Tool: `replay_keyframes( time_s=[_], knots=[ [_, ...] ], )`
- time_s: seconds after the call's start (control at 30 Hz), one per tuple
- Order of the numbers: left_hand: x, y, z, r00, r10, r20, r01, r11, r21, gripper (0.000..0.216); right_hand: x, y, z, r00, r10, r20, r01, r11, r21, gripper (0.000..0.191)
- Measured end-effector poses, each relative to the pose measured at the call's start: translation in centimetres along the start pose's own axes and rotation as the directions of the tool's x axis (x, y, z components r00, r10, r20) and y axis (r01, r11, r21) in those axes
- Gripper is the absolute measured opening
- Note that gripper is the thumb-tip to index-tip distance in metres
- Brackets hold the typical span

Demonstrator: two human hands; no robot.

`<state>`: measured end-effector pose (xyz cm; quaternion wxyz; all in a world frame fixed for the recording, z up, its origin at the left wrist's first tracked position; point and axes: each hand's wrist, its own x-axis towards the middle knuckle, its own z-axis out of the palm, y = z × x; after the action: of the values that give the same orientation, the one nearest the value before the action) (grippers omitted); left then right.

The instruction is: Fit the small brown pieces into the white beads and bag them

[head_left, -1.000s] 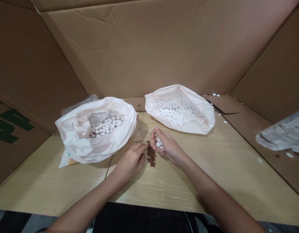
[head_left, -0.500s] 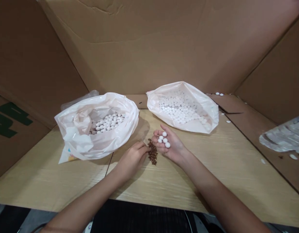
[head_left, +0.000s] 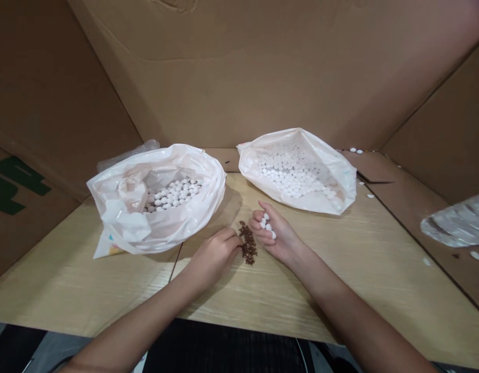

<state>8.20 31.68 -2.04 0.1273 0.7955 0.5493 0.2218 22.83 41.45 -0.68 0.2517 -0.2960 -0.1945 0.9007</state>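
Biggest thing in there was the cardboard wall (head_left: 239, 77), which filled the whole top of the frame. Under it, the pale wooden table (head_left: 320, 300) ran across the lower half. Two white plastic bags sat on it: the left bag (head_left: 185, 228), left of centre, gaped open with a load of white balls inside, and the right bag (head_left: 313, 203), just right of centre, lay slumped with a load too. Some crinkly clear plastic (head_left: 456, 223) poked in at the right edge.

Then the hands, near the middle. The left hand (head_left: 218, 251) had its fingers bent and bunched together right at the left edge of the brown heap; couldn't tell if they were pinching any of it, the tips were mostly hidden. The right hand (head_left: 278, 233) was palm up, fingers curled in around a few white balls (head_left: 267, 227), thumb sticking up.

The brown heap (head_left: 247, 246) made a narrow strip on the table between the hands, bits too small to make out.

Progress-wise, I'd say a small handful was out and in the palm, not set down yet, with loads left in both bags and plenty of brown bits left to handle.
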Motion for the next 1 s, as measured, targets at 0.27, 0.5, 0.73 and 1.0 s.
replay_keyframes(
  time_s=[0.27,0.5,0.73,1.0],
  knots=[
    [0.03,0.04,0.10,0.999,0.018,-0.030,-0.018,1.000,-0.012,0.018,-0.33,0.26,0.18,0.999,0.010,0.042,-0.005,0.991,-0.133,0.052],
    [-0.03,0.18,-0.02,1.000,0.014,-0.024,-0.014,1.000,-0.001,0.019,-0.37,0.60,0.03,0.997,-0.048,0.054,0.058,0.981,-0.187,0.050],
    [-0.08,0.18,0.04,1.000,0.001,-0.030,-0.002,1.000,-0.023,0.020,-0.47,0.61,-0.02,0.992,-0.120,0.040,0.126,0.967,-0.220,0.049],
    [-0.03,0.07,0.02,0.998,-0.049,-0.039,0.042,0.986,-0.164,0.017,-0.34,0.70,-0.30,0.988,-0.145,0.060,0.155,0.960,-0.231,0.049]
  ],
)
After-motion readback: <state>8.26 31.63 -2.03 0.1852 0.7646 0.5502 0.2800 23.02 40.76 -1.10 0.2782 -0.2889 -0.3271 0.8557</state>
